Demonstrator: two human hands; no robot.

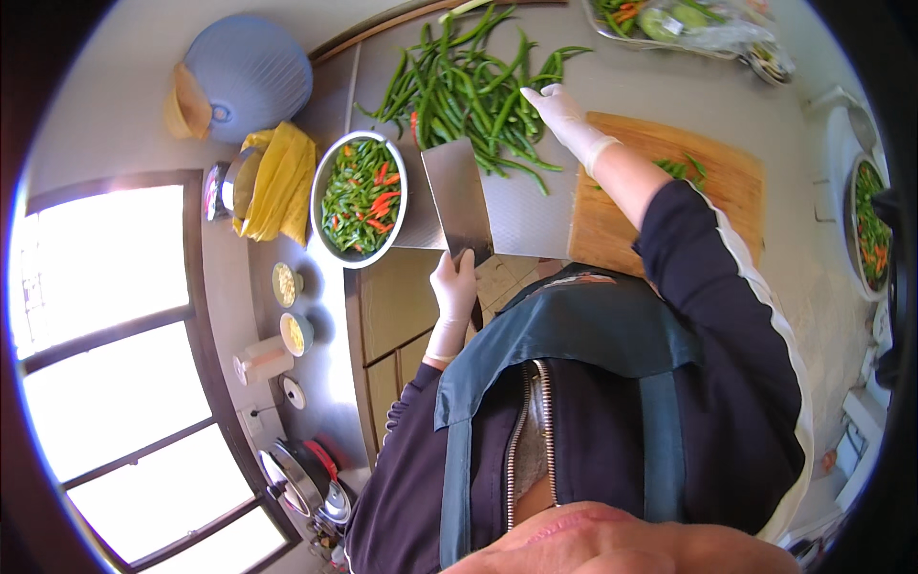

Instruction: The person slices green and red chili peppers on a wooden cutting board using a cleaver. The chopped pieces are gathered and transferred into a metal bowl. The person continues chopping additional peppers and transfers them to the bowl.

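Note:
My left hand (455, 290), in a white glove, grips the handle of a cleaver (459, 197), its broad blade pointing away from me past the counter's front edge. A pile of long green chili peppers (459, 93) lies on the metal counter. At the right side of that pile is my gloved right hand (563, 122), fingertips among the peppers; whether they close on one cannot be made out. My right forearm reaches over a wooden cutting board (731, 208), where some cut green pieces (674, 169) lie, partly hidden by the arm.
Left of the cleaver stands a metal bowl (401, 179) of chopped green and red chilies. A yellow cloth (283, 183), a blue basket (251, 72) and two small bowls (297, 335) are farther left. A tray (667, 49) of bagged vegetables sits at the far right.

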